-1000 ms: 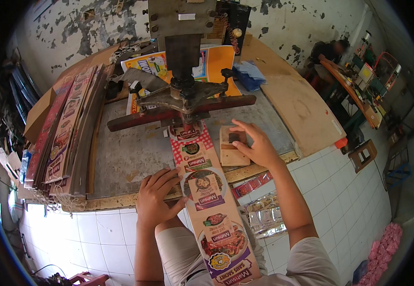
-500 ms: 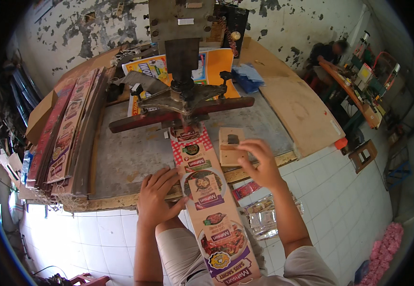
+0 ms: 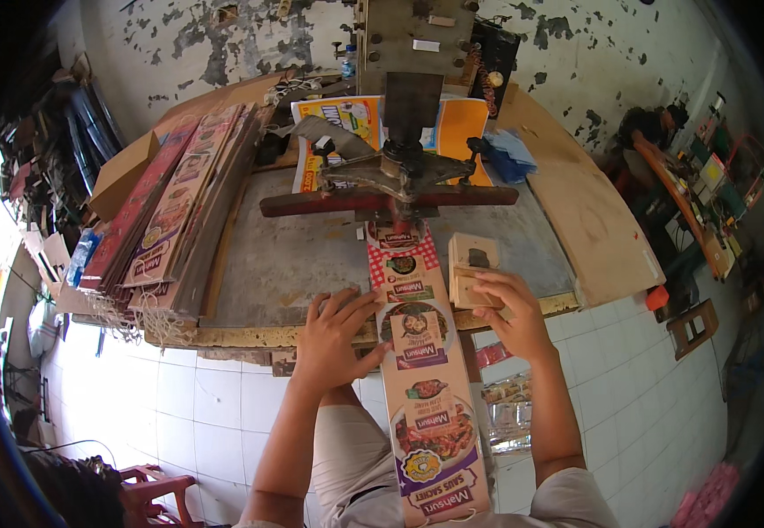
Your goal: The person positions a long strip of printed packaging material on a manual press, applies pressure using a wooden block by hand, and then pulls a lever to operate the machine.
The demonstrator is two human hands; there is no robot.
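While spread left hand touches printed strip, half-curled right hand meets wooden block, grip unclear.

So the off-white wall here is peeling like crazy, dark grey patches everywhere. Toward the back of the big worktable there's a glossy orange-and-yellow printed poster sheet, with a crumpled heap of translucent blue plastic sheets just right of it. Over on the left, a plain brown cardboard box sits tilted. Below the table's front edge I can see some shiny silver packets, kinda hard to make out. White square floor tiles, a red plastic stool lower left, and a bright pink bumpy bundle lower right. Far right, another person leans over a long wooden bench loaded with equipment.
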